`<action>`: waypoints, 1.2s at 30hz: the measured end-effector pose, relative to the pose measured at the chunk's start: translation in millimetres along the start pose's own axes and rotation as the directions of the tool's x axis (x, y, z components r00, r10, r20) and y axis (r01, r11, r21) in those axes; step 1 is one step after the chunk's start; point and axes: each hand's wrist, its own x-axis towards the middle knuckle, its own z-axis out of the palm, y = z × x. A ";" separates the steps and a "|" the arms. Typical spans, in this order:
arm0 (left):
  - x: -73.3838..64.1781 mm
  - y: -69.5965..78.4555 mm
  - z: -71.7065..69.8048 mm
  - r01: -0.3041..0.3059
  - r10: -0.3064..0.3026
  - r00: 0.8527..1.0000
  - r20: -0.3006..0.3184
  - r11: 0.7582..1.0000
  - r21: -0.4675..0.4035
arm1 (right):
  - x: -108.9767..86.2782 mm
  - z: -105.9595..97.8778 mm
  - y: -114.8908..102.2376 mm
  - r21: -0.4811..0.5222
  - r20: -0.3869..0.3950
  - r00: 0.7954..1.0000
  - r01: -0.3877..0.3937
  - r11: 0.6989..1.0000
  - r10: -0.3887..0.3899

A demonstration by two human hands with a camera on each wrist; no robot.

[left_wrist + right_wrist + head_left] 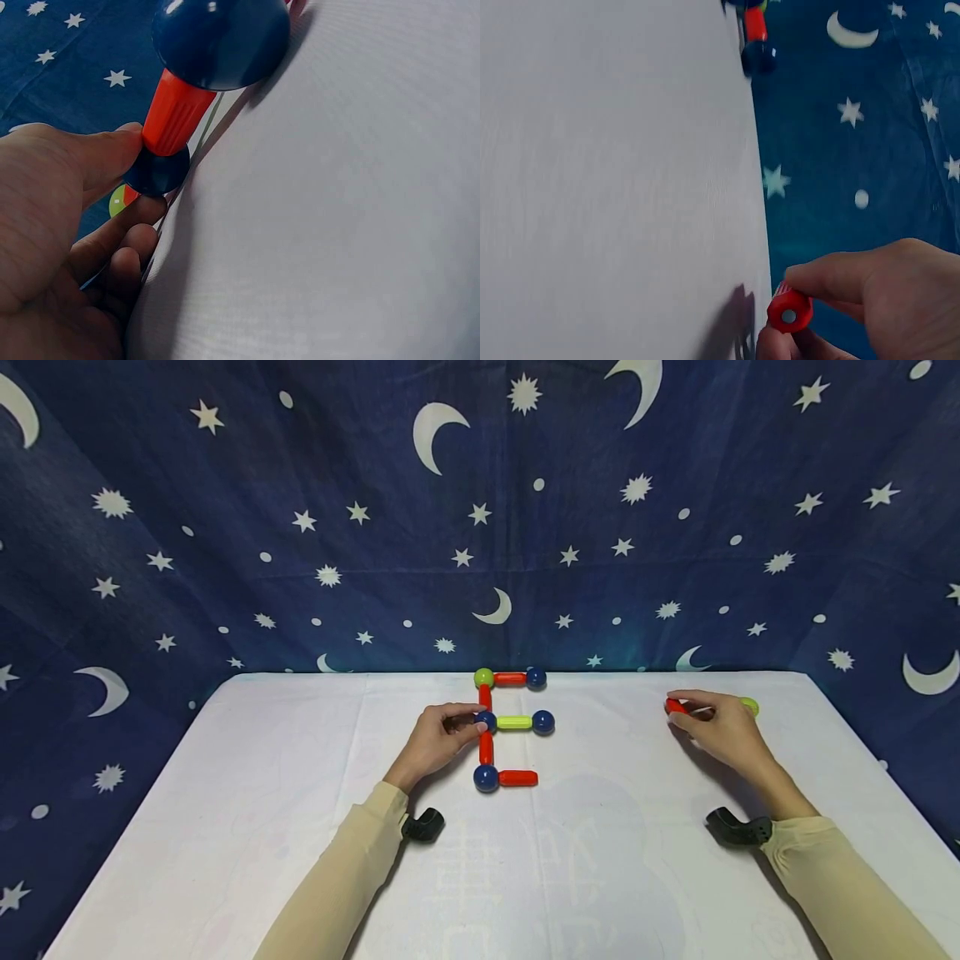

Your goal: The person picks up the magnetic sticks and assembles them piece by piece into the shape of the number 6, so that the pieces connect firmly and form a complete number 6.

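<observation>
An E-shaped figure of magnetic rods and balls lies on the table. My left hand (438, 735) pinches its middle left blue ball (159, 174) between thumb and fingers. A red rod (486, 748) runs from that ball to the lower blue ball (486, 778), which has another red rod (519, 778) with a free right end. A yellow-green rod (514, 722) joins the held ball to a blue ball (543, 722). My right hand (723, 727), well to the right, pinches a loose red rod (790, 310), its metal tip showing. Behind that hand is a partly hidden green ball (750, 705).
The figure's top has a green ball (483, 677), a red rod (511, 678) and a blue ball (536, 677) near the back edge. A white cloth covers the table (600, 860). Behind hangs a dark blue curtain (390, 535) with moons and stars.
</observation>
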 end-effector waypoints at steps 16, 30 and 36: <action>0.5 -0.8 0.9 -0.010 0.010 1.000 -0.004 1.000 0.002 | -4.7 68.0 -70.2 0.231 0.208 0.970 0.073 0.970 -0.123; 1.0 -1.1 0.7 -0.017 0.017 1.000 -0.009 1.000 0.007 | -12.8 98.1 -99.1 0.296 0.256 0.963 0.009 0.955 -0.088; 1.1 -1.3 0.5 -0.013 0.013 1.000 -0.011 1.000 0.006 | -12.9 103.8 -101.6 0.319 0.237 0.969 -0.019 0.948 -0.061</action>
